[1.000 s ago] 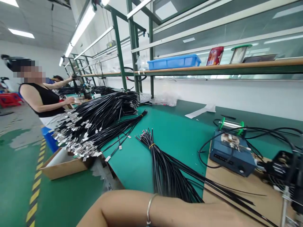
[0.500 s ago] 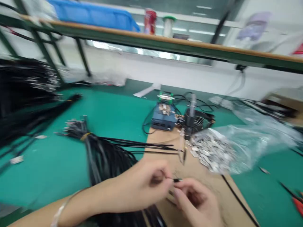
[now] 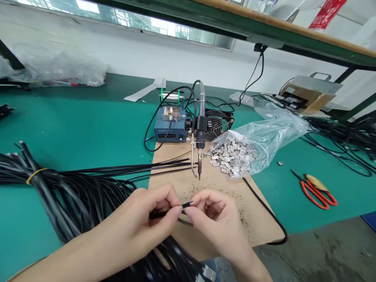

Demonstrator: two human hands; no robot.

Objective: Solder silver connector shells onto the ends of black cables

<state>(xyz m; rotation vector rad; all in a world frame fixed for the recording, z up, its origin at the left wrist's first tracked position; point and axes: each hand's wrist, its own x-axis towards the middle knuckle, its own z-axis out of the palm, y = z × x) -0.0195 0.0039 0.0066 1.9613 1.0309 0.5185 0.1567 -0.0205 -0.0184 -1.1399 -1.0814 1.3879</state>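
Note:
Between my hands, above the brown board (image 3: 176, 150), is the stripped end of a black cable (image 3: 185, 205), with small coloured wires at its tip. My left hand (image 3: 158, 213) pinches the cable between thumb and fingers just behind that end. Thumb and index finger of my right hand (image 3: 216, 215) close on the tip from the other side. Past my fingertips, a soldering iron (image 3: 200, 135) hangs tip down in its stand beside a blue soldering station (image 3: 170, 127). Under my left arm lies a bundle of black cables (image 3: 88, 196) with a yellow tie.
Many small metal connectors (image 3: 233, 156) spill from a clear plastic bag (image 3: 272, 137) right of the iron. Red-handled scissors (image 3: 315, 192) lie near the bench's right edge. Behind the station stand a solder spool (image 3: 173, 96) and a black fan (image 3: 216, 127). A shelf (image 3: 264, 25) crosses overhead.
The view has swung right and down, and the blur has gone. The scissors are now fully in view. Both hands stay together at the cable end.

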